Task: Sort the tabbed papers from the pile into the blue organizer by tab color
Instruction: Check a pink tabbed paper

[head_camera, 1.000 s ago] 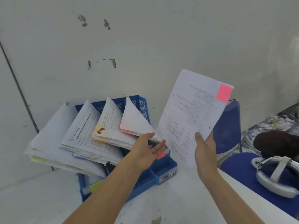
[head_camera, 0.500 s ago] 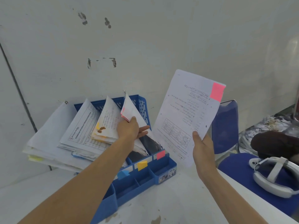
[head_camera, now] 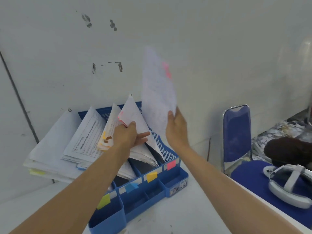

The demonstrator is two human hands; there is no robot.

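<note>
The blue organizer (head_camera: 175,180) stands against the wall with green, blue, yellow and pink tabs on its front. Stacks of paper lean out of its slots to the left. My left hand (head_camera: 128,137) grips the pink-tabbed stack (head_camera: 135,114) in the rightmost slot and pulls it leftward, leaving a gap. My right hand (head_camera: 176,129) holds a printed sheet with a pink tab (head_camera: 157,92) by its lower edge, upright and blurred, just above that slot's right side.
A blue chair (head_camera: 236,132) stands right of the white table (head_camera: 177,215), with a white headset (head_camera: 288,186) and a dark object on its seat. Scattered papers lie on the floor far right. The wall rises directly behind the organizer.
My right hand has swung the pink-tabbed sheet left and turned it edge-on over the rightmost slot. My left hand went from open to gripping the pink stack and holds it aside.
</note>
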